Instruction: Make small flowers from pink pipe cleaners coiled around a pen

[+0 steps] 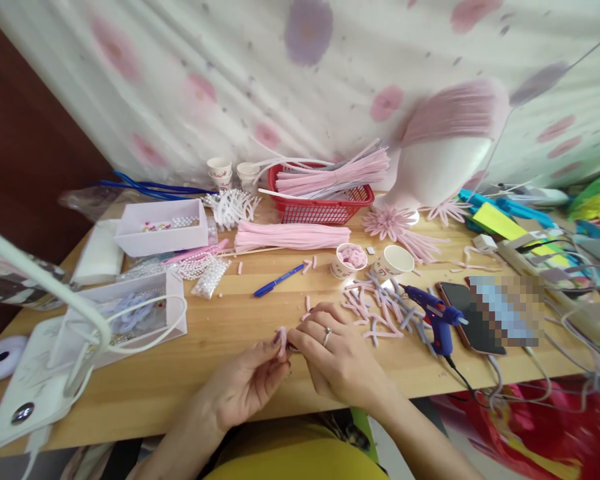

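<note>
Just above the table's front edge, my left hand [250, 387] pinches a small curled piece of pink pipe cleaner [282, 339] between thumb and index finger. My right hand [343, 350], with a ring on one finger, meets it there; its fingers are closed at the same piece, their tips partly hidden. Right of my hands lies a loose heap of short pink and grey pipe cleaner pieces [380, 310]. Behind that stand a paper cup of curled pink pieces [349, 260] and another paper cup [395, 260]. A blue pen [279, 281] lies beyond my hands.
A blue glue gun [437, 317] and a phone [467, 317] lie to the right, with cables. At the back are a bundle of pink pipe cleaners [293, 237], a red basket [320, 212] and a white head form [425, 167]. White boxes [177, 303] and a lamp arm [45, 280] occupy the left.
</note>
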### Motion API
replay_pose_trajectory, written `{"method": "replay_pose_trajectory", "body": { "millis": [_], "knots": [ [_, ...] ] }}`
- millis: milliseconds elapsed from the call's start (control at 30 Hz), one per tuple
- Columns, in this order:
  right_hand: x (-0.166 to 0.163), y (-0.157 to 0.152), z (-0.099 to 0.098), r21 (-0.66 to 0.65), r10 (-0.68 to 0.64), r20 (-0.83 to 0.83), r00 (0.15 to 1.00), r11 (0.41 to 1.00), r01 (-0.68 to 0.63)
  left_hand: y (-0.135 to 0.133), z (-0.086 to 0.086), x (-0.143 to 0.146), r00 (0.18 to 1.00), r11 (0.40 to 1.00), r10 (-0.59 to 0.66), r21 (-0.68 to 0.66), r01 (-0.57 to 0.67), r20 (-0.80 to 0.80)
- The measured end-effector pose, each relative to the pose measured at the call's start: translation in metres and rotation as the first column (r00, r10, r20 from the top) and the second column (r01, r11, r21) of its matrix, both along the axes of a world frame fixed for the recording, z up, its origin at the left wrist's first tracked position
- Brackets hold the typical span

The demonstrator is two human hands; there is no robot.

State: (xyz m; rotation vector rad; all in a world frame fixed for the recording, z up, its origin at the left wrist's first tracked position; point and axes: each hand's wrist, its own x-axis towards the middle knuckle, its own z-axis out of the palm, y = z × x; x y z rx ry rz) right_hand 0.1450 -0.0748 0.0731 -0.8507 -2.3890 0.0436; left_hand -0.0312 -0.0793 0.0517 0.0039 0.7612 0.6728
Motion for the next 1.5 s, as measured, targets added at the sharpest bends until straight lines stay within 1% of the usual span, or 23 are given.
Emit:
{"method": "replay_pose_trajectory", "body": {
  "millis": [67,167,233,300,367,433,500,533,567,600,633,667,700,800,833,867,933,1000,1133,1267,1367,1433,1500],
  "knots": [
    [0.001,-0.002,0.0,-0.087,-0.002,0.027,1.0,0.996,0.005,0.0,-0.001,0.0,1.0,1.0,-0.015,0.002,0.015,-0.026],
    [0.004,-0.004,0.0,-0.268,-0.016,-0.002,1.0,0.963,0.014,0.004,-0.003,-0.001,0.994,0.99,-0.036,0.129,0.049,-0.104],
    [0.007,-0.002,0.001,-0.424,-0.022,-0.055,0.998,0.906,-0.004,0.01,-0.004,-0.003,0.976,0.954,-0.055,0.277,0.112,-0.209],
    [0.011,0.002,0.002,-0.602,-0.021,-0.131,0.991,0.796,-0.062,0.016,-0.004,-0.006,0.935,0.88,-0.076,0.418,0.226,-0.347],
    [0.014,0.007,0.001,-0.785,-0.013,-0.234,0.972,0.592,-0.181,0.021,0.0,-0.009,0.879,0.771,-0.124,0.513,0.377,-0.461],
    [0.015,0.013,-0.004,-0.899,-0.031,-0.353,0.935,0.287,-0.33,0.024,0.008,-0.012,0.801,0.626,-0.19,0.559,0.544,-0.568],
    [0.014,0.016,-0.013,-0.892,-0.106,-0.447,0.888,-0.023,-0.452,0.027,0.018,-0.014,0.702,0.462,-0.215,0.562,0.686,-0.679],
    [0.014,0.017,-0.017,-0.863,-0.161,-0.469,0.868,-0.126,-0.489,0.028,0.022,-0.015,0.661,0.397,-0.199,0.557,0.73,-0.724],
    [0.014,0.017,-0.022,-0.839,-0.215,-0.474,0.854,-0.185,-0.513,0.028,0.026,-0.016,0.637,0.358,-0.172,0.555,0.751,-0.751],
    [0.014,0.017,-0.025,-0.828,-0.255,-0.471,0.844,-0.202,-0.523,0.029,0.028,-0.017,0.635,0.349,-0.153,0.56,0.752,-0.758],
    [0.015,0.017,-0.026,-0.833,-0.281,-0.464,0.84,-0.184,-0.522,0.029,0.028,-0.017,0.652,0.376,-0.138,0.57,0.731,-0.745],
    [0.016,0.016,-0.026,-0.849,-0.296,-0.459,0.838,-0.134,-0.512,0.028,0.027,-0.016,0.683,0.43,-0.128,0.58,0.692,-0.719],
    [0.018,0.015,-0.025,-0.87,-0.302,-0.454,0.838,-0.052,-0.49,0.027,0.024,-0.015,0.722,0.504,-0.119,0.585,0.636,-0.682],
    [0.019,0.01,-0.017,-0.886,-0.334,-0.445,0.831,0.298,-0.355,0.021,0.011,-0.008,0.836,0.734,-0.037,0.553,0.395,-0.548],
    [0.019,0.008,-0.016,-0.868,-0.358,-0.448,0.819,0.393,-0.303,0.018,0.007,-0.005,0.865,0.788,0.012,0.537,0.301,-0.501],
    [0.017,0.006,-0.016,-0.85,-0.382,-0.459,0.802,0.452,-0.271,0.016,0.003,-0.002,0.892,0.827,0.055,0.521,0.211,-0.449],
    [0.012,0.003,-0.019,-0.83,-0.425,-0.504,0.752,0.48,-0.285,0.012,0.0,0.004,0.932,0.875,0.113,0.479,0.07,-0.344],
    [0.006,0.0,-0.027,-0.818,-0.461,-0.539,0.705,0.486,-0.307,0.01,-0.001,0.007,0.959,0.901,0.12,0.435,0.003,-0.257],
    [-0.003,-0.002,-0.038,-0.796,-0.509,-0.52,0.686,0.58,-0.173,0.012,-0.001,0.005,0.979,0.929,0.067,0.371,0.009,-0.19],
    [-0.006,0.0,-0.039,-0.788,-0.521,-0.523,0.674,0.597,-0.15,0.015,-0.002,0.004,0.985,0.95,0.104,0.308,-0.056,-0.141],
    [-0.007,0.004,-0.038,-0.744,-0.465,-0.518,0.718,0.659,-0.11,0.015,-0.003,0.005,0.985,0.95,0.125,0.302,-0.084,-0.118],
    [-0.008,0.005,-0.035,-0.688,-0.425,-0.501,0.753,0.724,-0.049,0.014,-0.005,0.006,0.975,0.931,0.152,0.356,-0.087,-0.16],
    [-0.009,0.006,-0.032,-0.633,-0.443,-0.506,0.74,0.774,0.03,0.014,-0.006,0.005,0.943,0.895,0.214,0.439,-0.084,-0.255]
  ]
}}
